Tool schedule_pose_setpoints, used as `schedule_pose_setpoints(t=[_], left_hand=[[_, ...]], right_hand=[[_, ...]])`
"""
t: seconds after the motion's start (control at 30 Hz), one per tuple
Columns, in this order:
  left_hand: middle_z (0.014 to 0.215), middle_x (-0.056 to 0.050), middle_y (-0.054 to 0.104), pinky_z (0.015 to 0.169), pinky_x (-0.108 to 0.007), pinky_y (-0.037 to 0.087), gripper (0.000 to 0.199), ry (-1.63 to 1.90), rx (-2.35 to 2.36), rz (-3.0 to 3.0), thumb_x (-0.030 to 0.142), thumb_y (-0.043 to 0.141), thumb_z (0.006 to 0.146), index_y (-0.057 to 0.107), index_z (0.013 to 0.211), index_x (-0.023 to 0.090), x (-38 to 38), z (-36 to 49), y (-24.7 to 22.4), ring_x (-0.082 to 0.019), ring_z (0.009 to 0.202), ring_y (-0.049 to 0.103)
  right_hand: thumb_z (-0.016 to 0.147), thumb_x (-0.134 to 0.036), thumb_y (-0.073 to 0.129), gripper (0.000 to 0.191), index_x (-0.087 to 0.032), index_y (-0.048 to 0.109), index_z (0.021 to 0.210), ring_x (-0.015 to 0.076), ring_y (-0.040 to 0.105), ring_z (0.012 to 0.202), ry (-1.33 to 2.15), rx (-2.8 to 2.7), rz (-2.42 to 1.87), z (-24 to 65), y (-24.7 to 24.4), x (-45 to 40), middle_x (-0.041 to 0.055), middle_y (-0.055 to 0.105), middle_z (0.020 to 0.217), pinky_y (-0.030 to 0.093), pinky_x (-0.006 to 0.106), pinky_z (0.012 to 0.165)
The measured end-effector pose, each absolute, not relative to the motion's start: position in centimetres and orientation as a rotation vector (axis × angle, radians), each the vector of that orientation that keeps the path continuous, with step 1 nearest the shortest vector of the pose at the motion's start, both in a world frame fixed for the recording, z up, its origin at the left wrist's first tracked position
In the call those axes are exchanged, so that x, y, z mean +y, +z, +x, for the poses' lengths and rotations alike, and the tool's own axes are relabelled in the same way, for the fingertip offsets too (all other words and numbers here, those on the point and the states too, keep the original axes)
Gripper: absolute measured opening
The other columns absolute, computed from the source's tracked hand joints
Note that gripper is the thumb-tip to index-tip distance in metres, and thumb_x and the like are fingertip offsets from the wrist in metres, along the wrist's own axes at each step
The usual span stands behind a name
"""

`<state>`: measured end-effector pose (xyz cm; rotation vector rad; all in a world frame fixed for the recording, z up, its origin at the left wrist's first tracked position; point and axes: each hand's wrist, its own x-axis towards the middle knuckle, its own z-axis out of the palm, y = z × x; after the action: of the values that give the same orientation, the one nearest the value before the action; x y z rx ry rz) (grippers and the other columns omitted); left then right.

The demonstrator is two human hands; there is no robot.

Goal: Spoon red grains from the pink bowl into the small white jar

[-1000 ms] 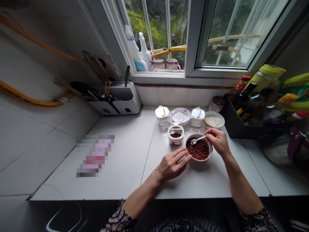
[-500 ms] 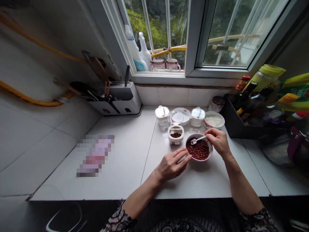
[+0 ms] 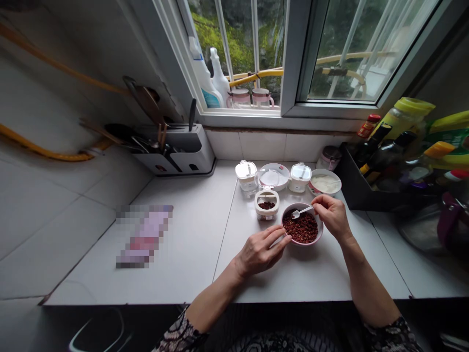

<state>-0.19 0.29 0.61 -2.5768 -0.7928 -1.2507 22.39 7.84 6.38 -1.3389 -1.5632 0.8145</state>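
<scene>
R hand [image 3: 331, 213], wrist bent inward, pinches white measuring spoon [image 3: 302, 211] over peppercorns [image 3: 302, 229] in bowl [image 3: 321, 234]; L hand [image 3: 261, 249] (fingers extended, slightly parted) touches bowl's L side.

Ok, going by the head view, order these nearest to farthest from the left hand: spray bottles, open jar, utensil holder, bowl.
1. Bowl: touching the left hand, on its right.
2. Open jar: just beyond the hand.
3. Utensil holder: back left.
4. Spray bottles: farthest back, left of the jar.
</scene>
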Motion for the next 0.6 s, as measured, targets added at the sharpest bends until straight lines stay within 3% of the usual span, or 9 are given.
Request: schedule_pose_setpoints(t=[0.33, 0.6], left_hand=[[0.113, -0.015, 0.069, 0.091, -0.037, 0.062, 0.034, -1.25, -0.787, -2.574, 0.01, 0.05, 0.093, 0.059, 0.125, 0.012, 0.3, -0.2, 0.6, -0.024, 0.115, 0.064], [0.109, -0.014, 0.069, 0.088, -0.036, 0.063, 0.028, -1.258, -0.775, -2.556, 0.009, 0.052, 0.092, 0.062, 0.119, 0.009, 0.4, -0.1, 0.6, -0.025, 0.109, 0.067]], right_hand=[[0.06, -0.026, 0.06, 0.01, -0.017, 0.065, 0.06, 0.0092, 0.043, 0.039, 1.097, -1.393, -1.306, 22.5, 6.6, 8.3, -0.0022, 0.057, 0.046, 0.033, 0.022, 0.039], [0.058, -0.029, 0.067, 0.013, -0.017, 0.065, 0.064, 0.008, 0.043, 0.036, 1.245, -1.249, -1.214, 22.4, 6.7, 8.8, -0.0025, 0.058, 0.047, 0.038, 0.022, 0.036]])
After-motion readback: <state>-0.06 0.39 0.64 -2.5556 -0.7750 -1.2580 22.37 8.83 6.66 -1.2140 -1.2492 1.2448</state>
